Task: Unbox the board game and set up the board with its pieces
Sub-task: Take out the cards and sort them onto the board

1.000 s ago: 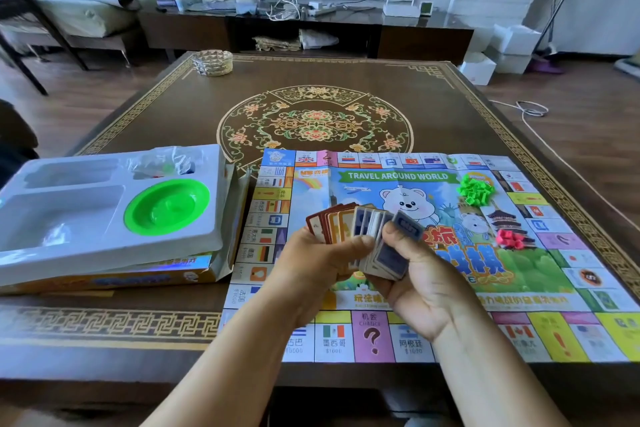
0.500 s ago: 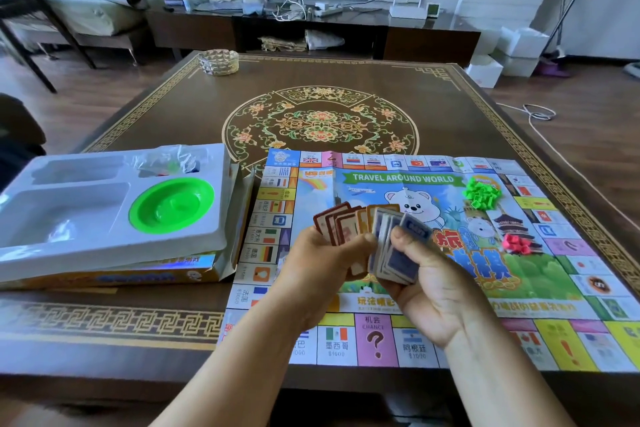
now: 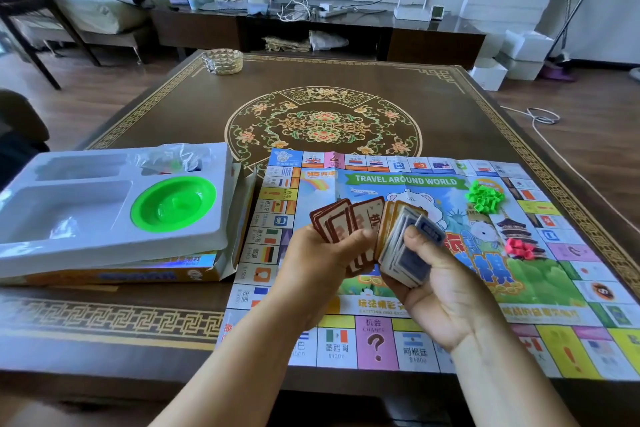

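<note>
Viewed from above, over a dark patterned tabletop (image 3: 173, 107). Unfolded across lower right of frame: a colourful game board (image 3: 398, 302) headed "TRAVEL AROUND WORLD". At centre, above the board, two bare hands sorting cards. Left hand (image 3: 322, 263) closed around a fan of brown-bordered cards (image 3: 346, 218), thumb pressed across their faces. Right hand (image 3: 446, 291) curled around a thicker stack of blue-backed cards (image 3: 405, 253), one card lifted at the top by a fingertip. The two bundles touching at their inner edges.

On the board's right side: a small heap of green plastic pieces (image 3: 485, 198), and below it, well apart, a smaller heap of pink pieces (image 3: 519, 248). At left of frame: a white moulded tray (image 3: 114, 243) resting on the open game box (image 3: 138, 274), holding a green dish (image 3: 173, 203) and a crumpled clear bag (image 3: 173, 159) in its far compartment. Bag contents too blurred to name.

Likely step: separating card types into two decks. Best done by keeping the brown fan pinched firmly under the thumb, peeling off one blue card at a time, squaring each deck, then laying both flat on the board, clear of the loose pieces. Risk: cards slipping and mixing where the bundles meet.
</note>
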Demonstrator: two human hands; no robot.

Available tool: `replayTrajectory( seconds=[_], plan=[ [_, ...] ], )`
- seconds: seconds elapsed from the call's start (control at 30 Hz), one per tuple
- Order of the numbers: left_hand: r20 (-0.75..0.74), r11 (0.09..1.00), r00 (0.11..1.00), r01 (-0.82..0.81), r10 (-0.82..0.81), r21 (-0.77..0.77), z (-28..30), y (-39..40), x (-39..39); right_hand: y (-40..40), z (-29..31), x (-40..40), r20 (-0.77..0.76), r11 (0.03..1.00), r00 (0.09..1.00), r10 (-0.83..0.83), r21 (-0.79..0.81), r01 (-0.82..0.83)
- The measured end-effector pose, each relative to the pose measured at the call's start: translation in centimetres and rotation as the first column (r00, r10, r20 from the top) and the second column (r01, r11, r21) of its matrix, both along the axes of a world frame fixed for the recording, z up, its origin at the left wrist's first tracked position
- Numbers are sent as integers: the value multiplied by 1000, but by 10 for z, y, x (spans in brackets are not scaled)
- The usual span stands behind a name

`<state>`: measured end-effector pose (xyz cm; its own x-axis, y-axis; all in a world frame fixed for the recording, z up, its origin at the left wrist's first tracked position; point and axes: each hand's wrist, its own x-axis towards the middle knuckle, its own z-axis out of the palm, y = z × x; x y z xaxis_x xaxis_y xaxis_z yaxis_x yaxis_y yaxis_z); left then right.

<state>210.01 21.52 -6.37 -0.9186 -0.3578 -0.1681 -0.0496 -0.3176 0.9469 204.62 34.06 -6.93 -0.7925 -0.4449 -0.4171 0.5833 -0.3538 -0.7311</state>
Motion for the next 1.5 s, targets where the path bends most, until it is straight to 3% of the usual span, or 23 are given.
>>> replayTrajectory(
  seconds=[0.23,0.47,0.7,0.9,1.1,1.27,1.5],
  plan=[
    [-17,982,995,105,-103,160,5,-2,4,0,2,-5,34,995,995,-99,-32,100],
    [-37,992,999,14,-9,129,7,-3,1,-2,3,-1,37,994,995,-93,-60,95],
    [-36,978,997,72,-67,196,7,-1,3,-2,6,-1,70,983,984,-165,-72,170],
    [-9,984,1000,-3,4,179,7,-3,3,-3,7,0,80,984,984,-159,-70,165],
    [-2,983,999,34,-34,179,5,-3,2,-5,10,2,89,978,976,-197,-49,201],
    [-6,982,993,119,-120,145,5,-1,3,-4,7,2,76,985,983,-166,-35,169],
    [61,986,998,6,-17,167,2,-2,1,-6,10,5,28,995,996,-87,-54,89]
  ],
)
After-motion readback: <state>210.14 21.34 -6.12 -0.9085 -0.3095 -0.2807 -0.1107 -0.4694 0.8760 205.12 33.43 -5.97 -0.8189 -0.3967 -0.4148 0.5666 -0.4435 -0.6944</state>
